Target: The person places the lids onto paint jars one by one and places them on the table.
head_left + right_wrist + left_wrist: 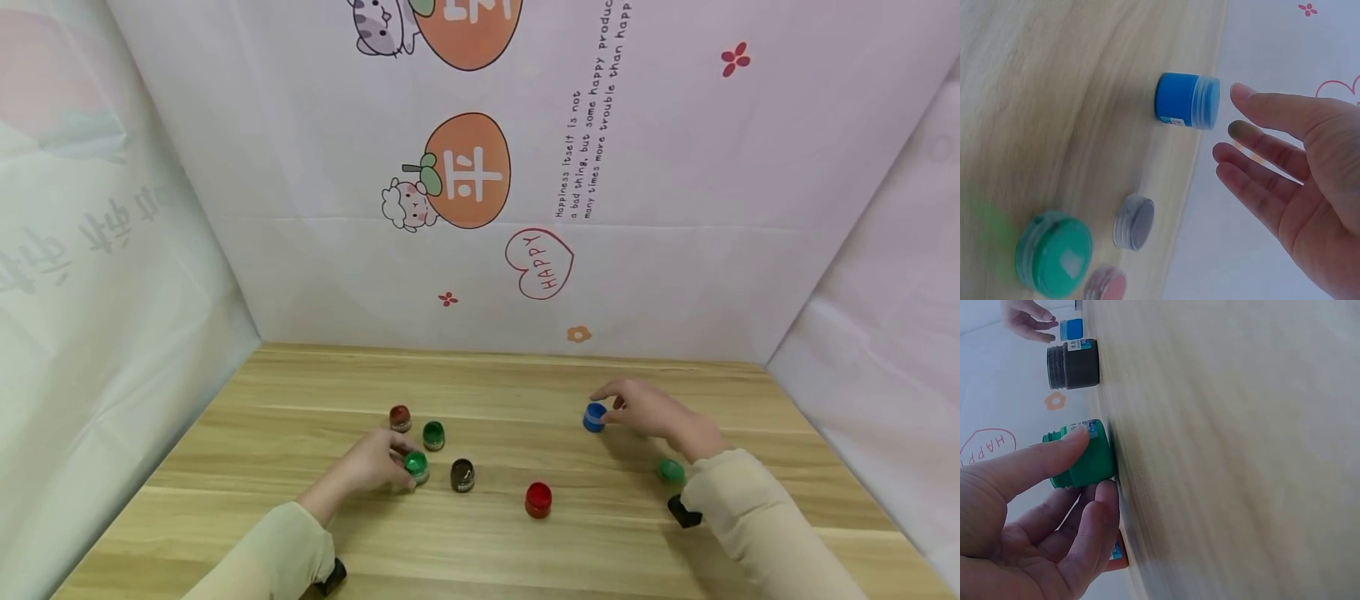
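My left hand point(375, 460) holds an uncapped green paint jar point(416, 468) on the wooden table, with the thumb point(1072, 445) pressed to one side and the fingertips at the other. At the right stands a blue paint jar point(594, 417), which wears a pale, see-through screw lid point(1206, 103) in the right wrist view. My right hand point(645, 410) hovers round the top of that jar. Its thumb and fingers are spread and loosely bent, and a gap shows between them and the lid. One right fingertip has a dark greenish stain.
Uncapped jars of brownish red point(400, 418), darker green point(433, 436), blackish brown point(462, 475) and red point(538, 500) stand between the hands. A green lid point(1063, 256), a grey lid point(1135, 222) and a pink lid point(1107, 284) lie near the right forearm. White printed sheets wall the table.
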Action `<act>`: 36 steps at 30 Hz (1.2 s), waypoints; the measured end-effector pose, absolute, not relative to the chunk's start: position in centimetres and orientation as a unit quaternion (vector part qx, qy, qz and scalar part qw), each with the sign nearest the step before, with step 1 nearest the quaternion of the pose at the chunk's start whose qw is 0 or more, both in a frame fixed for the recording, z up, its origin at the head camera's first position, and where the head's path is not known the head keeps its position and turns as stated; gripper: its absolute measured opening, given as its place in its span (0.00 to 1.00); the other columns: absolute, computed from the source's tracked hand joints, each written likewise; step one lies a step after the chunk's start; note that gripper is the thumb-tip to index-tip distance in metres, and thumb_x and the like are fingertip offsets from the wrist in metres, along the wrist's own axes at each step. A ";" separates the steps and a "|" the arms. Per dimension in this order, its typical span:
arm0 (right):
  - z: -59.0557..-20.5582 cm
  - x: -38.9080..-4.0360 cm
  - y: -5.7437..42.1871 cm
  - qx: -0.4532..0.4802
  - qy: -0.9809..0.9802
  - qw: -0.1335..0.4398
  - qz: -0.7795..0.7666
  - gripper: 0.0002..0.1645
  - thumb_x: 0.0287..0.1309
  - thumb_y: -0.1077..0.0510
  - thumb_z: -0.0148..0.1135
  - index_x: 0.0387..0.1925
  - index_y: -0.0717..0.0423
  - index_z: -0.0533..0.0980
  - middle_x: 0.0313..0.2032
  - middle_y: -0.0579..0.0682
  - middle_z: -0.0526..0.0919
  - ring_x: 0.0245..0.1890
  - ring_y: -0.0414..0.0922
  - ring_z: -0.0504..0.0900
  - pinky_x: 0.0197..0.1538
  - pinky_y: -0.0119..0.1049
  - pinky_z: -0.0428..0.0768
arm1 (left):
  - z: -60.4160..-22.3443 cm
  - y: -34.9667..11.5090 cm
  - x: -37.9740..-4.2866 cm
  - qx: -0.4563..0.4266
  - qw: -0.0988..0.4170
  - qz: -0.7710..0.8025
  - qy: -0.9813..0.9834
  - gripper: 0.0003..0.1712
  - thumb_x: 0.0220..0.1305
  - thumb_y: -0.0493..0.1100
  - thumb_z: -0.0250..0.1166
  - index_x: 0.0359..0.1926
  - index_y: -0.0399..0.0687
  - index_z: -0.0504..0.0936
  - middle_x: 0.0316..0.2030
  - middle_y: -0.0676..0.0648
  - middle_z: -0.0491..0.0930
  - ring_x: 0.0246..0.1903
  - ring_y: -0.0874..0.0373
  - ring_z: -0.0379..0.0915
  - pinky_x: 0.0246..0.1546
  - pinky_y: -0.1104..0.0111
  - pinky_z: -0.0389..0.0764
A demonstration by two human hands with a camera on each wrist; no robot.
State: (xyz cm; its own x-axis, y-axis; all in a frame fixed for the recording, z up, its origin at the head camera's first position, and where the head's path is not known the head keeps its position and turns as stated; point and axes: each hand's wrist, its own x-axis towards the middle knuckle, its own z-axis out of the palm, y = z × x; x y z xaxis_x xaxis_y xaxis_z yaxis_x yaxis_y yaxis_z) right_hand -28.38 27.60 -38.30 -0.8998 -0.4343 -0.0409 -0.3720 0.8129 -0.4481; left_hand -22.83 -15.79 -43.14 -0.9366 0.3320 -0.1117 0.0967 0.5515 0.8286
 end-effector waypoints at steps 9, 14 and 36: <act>-37.3 -27.1 28.8 -0.240 0.949 0.058 -0.197 0.21 0.65 0.65 0.67 0.58 0.67 0.80 0.54 0.62 0.82 0.50 0.60 0.80 0.49 0.52 0.81 | -42.6 -15.5 -22.7 0.119 0.110 0.445 0.881 0.21 0.51 0.32 0.80 0.47 0.36 0.86 0.42 0.46 0.81 0.39 0.54 0.81 0.43 0.59 0.83; -37.0 -26.5 30.0 -0.255 0.951 0.041 -0.169 0.20 0.64 0.65 0.68 0.56 0.67 0.81 0.53 0.62 0.82 0.48 0.59 0.82 0.48 0.52 0.82 | -42.2 -15.1 -22.6 0.111 0.107 0.458 0.875 0.22 0.53 0.32 0.79 0.49 0.34 0.85 0.42 0.45 0.81 0.39 0.53 0.82 0.42 0.59 0.83; -38.7 -23.4 33.6 -0.250 0.947 0.083 -0.183 0.14 0.51 0.67 0.76 0.42 0.61 0.86 0.40 0.48 0.85 0.36 0.43 0.77 0.36 0.35 0.79 | -41.8 -14.7 -22.5 0.078 0.094 0.499 0.858 0.27 0.51 0.35 0.80 0.53 0.33 0.83 0.47 0.43 0.81 0.40 0.54 0.82 0.41 0.59 0.83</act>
State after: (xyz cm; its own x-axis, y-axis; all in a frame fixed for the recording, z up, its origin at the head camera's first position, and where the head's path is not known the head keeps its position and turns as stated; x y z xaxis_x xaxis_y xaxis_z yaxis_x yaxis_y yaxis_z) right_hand -23.44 33.60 -38.72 -0.8607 -0.5048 -0.0655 -0.4439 0.8073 -0.3890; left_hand -22.49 -14.65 -41.82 -0.9701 0.2283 -0.0828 0.0408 0.4895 0.8710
